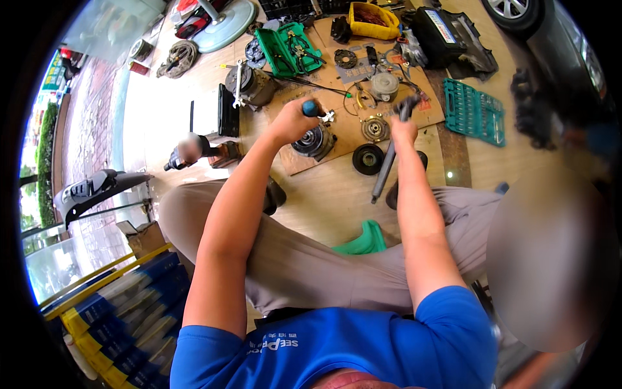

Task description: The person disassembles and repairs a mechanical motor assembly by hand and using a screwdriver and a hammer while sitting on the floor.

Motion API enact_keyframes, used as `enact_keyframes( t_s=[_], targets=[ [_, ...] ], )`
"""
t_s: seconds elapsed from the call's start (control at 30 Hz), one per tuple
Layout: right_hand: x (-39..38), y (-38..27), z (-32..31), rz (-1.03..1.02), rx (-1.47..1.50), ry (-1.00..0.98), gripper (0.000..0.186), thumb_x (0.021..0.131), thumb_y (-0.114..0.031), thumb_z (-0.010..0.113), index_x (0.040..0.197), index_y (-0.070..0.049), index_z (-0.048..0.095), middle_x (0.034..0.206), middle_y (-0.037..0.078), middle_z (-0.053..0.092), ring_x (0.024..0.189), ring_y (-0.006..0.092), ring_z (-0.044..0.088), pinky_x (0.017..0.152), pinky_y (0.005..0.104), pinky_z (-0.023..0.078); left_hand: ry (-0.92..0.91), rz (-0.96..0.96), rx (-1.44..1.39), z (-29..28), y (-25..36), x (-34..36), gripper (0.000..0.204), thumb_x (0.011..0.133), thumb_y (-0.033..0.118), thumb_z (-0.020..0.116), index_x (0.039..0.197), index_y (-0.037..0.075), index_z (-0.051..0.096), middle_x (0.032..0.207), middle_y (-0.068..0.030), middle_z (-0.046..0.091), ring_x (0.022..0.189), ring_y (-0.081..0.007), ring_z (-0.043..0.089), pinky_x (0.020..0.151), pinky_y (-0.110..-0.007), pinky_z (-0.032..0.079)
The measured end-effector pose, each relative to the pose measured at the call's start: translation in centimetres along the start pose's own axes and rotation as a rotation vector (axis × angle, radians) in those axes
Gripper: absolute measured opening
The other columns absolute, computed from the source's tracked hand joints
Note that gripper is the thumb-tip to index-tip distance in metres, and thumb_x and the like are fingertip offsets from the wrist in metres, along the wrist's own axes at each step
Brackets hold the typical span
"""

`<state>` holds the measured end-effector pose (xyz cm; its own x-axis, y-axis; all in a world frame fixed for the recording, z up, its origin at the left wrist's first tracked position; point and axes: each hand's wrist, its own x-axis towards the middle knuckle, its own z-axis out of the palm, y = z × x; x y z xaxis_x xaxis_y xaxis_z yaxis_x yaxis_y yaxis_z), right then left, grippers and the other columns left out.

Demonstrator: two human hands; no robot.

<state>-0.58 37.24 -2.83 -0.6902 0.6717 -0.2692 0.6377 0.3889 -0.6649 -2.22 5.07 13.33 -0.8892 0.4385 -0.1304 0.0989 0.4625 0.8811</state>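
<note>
Your L hand (293,123): fingers curled tight round a blue-ended handle (310,108), butt end up, thumb side toward the middle. Can't make out the tool's far end. It's directly above/nr a round metal part (314,142) w/ dark grooved rim, lying on the cardboard (426,117); can't tell if the tool touches it.

Your R hand (405,133): closed round a hammer (386,166), grip high up nr the head. Head is up past your fist, handle slants down twd you & a bit L. Hammer's well apart from the metal part.

Btwn your hands: brass-col. disc (375,128) on the cardboard; black wheel (368,160) nearer you, just L of the hammer handle.

Beyond L hand: metal drum (259,89) w/ wrenches (238,85) on its L side; green tool case (272,54) lying open, pliers-type tools inside. Top: yellow tub (372,30), black box (438,37) to its R. Far R: teal socket case (476,115), open, on the floor (304,194). L side: blurry power drill (188,150). Green thing (367,240) on floor nr your leg, partly hidden.
</note>
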Motion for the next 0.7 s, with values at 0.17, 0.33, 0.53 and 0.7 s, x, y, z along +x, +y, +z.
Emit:
enact_keyframes(
  t_s=[0.17,0.33,0.53,0.7],
  targets=[
    [-4.0,-15.8,-8.8,-0.533,0.019,-0.28,0.043,0.079,-0.033,0.075,0.1,0.004,0.067,0.088,0.022,0.07,0.081,0.0325,0.069,0.076,0.0424,0.053,-0.002,0.03,-0.077,-0.7,-1.3,0.6,0.019,0.073,0.004,0.066,0.091,0.003,0.066,0.082,-0.0057,0.067,0.079,-0.0159,0.061,0.076,-0.031,0.05],
    [-14.2,-23.2,-16.9,-0.94,0.083,-0.433,0.036,0.088,-0.02,0.069,0.115,0.0,0.057,0.076,0.001,0.058,0.057,0.01,0.052,0.054,0.0282,0.046,-0.095,0.051,-0.016,-1.0,-2.4,1.0,0.019,0.072,0.004,0.067,0.09,0.004,0.065,0.082,-0.0071,0.067,0.077,-0.0191,0.06,0.074,-0.034,0.05],
    [-18.6,-18.0,-15.8,-0.776,-0.073,-0.507,0.026,0.086,-0.022,0.065,0.095,0.0,0.055,0.076,0.021,0.062,0.072,0.0358,0.064,0.066,0.0444,0.049,-0.126,0.095,0.125,-0.3,0.2,1.1,0.021,0.07,0.006,0.07,0.091,0.006,0.065,0.084,-0.0097,0.068,0.079,-0.0234,0.062,0.077,-0.036,0.05],
    [-18.6,-18.2,-15.5,-0.807,-0.093,-0.403,0.025,0.086,-0.023,0.066,0.093,0.0,0.056,0.076,0.021,0.063,0.072,0.039,0.064,0.065,0.0466,0.049,-0.18,0.007,0.048,-1.1,-0.6,0.8,0.022,0.07,0.006,0.07,0.092,0.007,0.066,0.088,-0.0115,0.07,0.084,-0.0254,0.065,0.079,-0.037,0.051]
  ],
)
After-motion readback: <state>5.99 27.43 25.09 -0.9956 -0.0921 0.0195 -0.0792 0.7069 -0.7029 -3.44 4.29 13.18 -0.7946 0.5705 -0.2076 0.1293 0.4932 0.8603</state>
